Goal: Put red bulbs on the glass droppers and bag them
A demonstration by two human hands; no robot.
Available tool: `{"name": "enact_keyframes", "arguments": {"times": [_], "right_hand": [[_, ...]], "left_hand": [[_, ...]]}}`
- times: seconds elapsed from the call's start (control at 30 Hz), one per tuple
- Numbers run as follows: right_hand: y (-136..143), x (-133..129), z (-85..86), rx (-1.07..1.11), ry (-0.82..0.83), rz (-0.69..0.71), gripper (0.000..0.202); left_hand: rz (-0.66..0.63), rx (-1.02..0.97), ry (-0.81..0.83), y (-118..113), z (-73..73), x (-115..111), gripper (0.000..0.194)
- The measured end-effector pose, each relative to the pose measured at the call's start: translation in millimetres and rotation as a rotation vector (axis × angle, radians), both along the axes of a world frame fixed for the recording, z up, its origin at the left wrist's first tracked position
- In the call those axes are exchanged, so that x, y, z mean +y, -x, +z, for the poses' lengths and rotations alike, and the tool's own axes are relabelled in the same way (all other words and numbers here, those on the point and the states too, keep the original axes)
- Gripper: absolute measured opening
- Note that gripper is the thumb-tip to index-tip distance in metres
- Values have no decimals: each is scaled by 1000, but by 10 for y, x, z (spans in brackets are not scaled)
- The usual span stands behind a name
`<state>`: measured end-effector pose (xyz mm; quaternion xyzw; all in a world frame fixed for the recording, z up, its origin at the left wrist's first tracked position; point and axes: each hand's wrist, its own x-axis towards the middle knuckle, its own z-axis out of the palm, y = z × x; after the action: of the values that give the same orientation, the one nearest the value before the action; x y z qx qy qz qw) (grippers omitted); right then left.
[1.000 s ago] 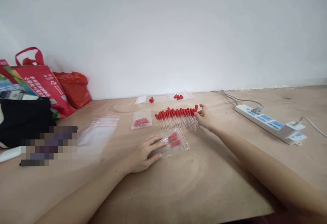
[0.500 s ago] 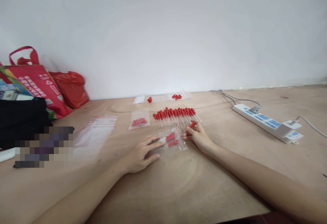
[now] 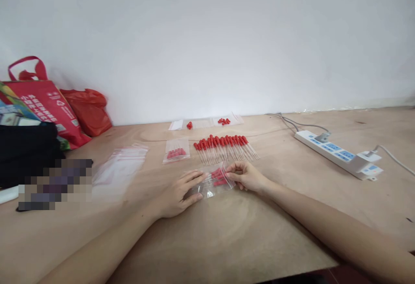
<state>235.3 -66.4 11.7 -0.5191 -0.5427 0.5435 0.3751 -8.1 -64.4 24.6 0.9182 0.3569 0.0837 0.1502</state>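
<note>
A clear zip bag with several red-bulbed droppers inside lies on the wooden table. My left hand rests on the bag's left part, its fingers apart. At the bag's right, open end, my right hand is closed in a pinch on the end of a red-bulbed dropper, whose thin stem is hidden in the bag. Just behind the bag lies a row of red-bulbed droppers, stems toward me. A filled zip bag is left of that row.
Flat clear bags lie to the left. Farther left are a red shopping bag, a red plastic bag and a black cloth. A power strip with cables is on the right. More bagged red bulbs lie by the wall.
My right hand has moved down and left to the bag's end, bringing the dropper from beside the row into the bag. My left hand has hardly moved.
</note>
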Motion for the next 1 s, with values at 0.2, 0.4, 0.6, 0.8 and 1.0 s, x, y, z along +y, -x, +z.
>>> {"name": "enact_keyframes", "arguments": {"times": [0.2, 0.4, 0.6, 0.8, 1.0], "right_hand": [[65, 29, -49, -23, -26, 24, 21], [23, -8, -15, -17, -67, 127, 31], [-39, -25, 65, -44, -121, 330, 31], [-172, 135, 27, -104, -110, 279, 28], [-506, 650, 31, -473, -379, -385, 12]], "left_hand": [[-35, 29, 3, 2, -1, 8, 44], [-57, 20, -11, 9, 0, 6, 40], [-55, 9, 4, 7, -13, 13, 41], [-48, 23, 11, 17, 8, 4, 41], [-42, -17, 13, 16, 12, -16, 39]]}}
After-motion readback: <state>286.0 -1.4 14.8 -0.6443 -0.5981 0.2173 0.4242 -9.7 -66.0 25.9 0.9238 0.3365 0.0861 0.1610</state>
